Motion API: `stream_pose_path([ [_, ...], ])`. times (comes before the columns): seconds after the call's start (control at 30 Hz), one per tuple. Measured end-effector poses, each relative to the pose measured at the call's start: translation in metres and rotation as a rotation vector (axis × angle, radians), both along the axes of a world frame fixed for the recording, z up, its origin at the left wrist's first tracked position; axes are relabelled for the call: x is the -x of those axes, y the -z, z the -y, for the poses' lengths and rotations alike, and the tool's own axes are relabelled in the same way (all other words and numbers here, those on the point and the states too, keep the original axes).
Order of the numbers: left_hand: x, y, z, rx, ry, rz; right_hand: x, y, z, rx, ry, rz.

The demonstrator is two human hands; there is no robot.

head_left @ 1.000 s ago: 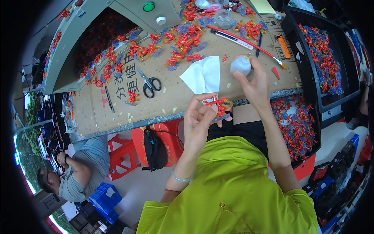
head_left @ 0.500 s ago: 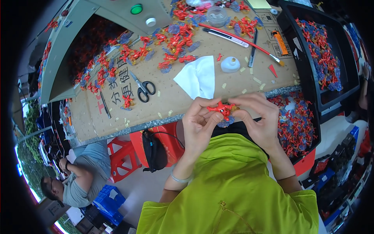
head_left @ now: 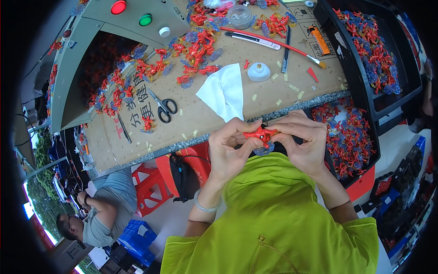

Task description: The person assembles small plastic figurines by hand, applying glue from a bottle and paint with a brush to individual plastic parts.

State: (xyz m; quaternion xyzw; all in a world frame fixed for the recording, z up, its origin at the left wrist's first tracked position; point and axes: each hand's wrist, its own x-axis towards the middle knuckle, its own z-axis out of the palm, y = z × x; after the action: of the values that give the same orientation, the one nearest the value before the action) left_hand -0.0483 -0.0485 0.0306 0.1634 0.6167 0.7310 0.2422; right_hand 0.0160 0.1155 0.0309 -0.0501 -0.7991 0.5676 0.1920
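Between my two hands, just off the table's near edge, is a small red plastic figure (head_left: 261, 134) with a yellow part and a translucent blue base. My left hand (head_left: 232, 145) pinches its left side with thumb and fingers. On the other side, my right hand (head_left: 302, 139) grips it by the yellow end. Beyond them a white cloth (head_left: 224, 93) lies on the cardboard-covered table, with a small white bottle (head_left: 258, 72) to its right. Black-handled scissors (head_left: 163, 108) rest further left, beside a single red figure (head_left: 147, 124).
Many similar figures spread from a grey machine (head_left: 137, 34) with coloured buttons across the far table. A red paintbrush (head_left: 292, 48), knives (head_left: 253, 40) and a clear cup (head_left: 239, 17) lie there. Black bins (head_left: 375, 123) of figures stand right. A person (head_left: 102, 214) sits left near red stools (head_left: 150, 189).
The view has shifted slightly, so the table's contents sit a little differently in the picture. Both hands still hold the red figure, which has turned slightly between the fingers.
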Motion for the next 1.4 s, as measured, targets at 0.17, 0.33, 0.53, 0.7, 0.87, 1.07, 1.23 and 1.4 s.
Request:
stream_pose_path([
  [0.17, 0.000, -0.007, -0.001, 0.026, 0.009, -0.011, -0.001, -0.005, 0.001, -0.003, 0.018, -0.029],
  [0.33, 0.001, -0.009, 0.000, 0.049, 0.019, -0.039, -0.001, -0.007, 0.003, 0.005, 0.027, -0.045],
  [0.53, 0.000, -0.010, -0.003, 0.028, 0.003, -0.051, -0.001, -0.010, 0.002, -0.017, 0.040, -0.047],
  [0.7, 0.002, -0.007, -0.002, 0.014, 0.001, -0.070, 0.000, -0.014, 0.002, -0.048, 0.053, -0.073],
  [0.87, 0.001, -0.007, -0.003, 0.019, 0.002, -0.067, 0.000, -0.013, 0.002, -0.067, 0.060, -0.074],
  [1.07, 0.003, -0.009, -0.007, -0.014, -0.018, 0.027, 0.001, -0.015, 0.002, -0.050, 0.075, -0.050],
  [1.23, 0.005, -0.004, -0.008, -0.087, -0.017, 0.096, 0.003, -0.015, 0.002, -0.054, 0.089, -0.018],
  [1.4, 0.003, -0.004, -0.006, -0.030, -0.041, 0.043, 0.003, -0.010, 0.002, -0.033, 0.086, -0.031],
])
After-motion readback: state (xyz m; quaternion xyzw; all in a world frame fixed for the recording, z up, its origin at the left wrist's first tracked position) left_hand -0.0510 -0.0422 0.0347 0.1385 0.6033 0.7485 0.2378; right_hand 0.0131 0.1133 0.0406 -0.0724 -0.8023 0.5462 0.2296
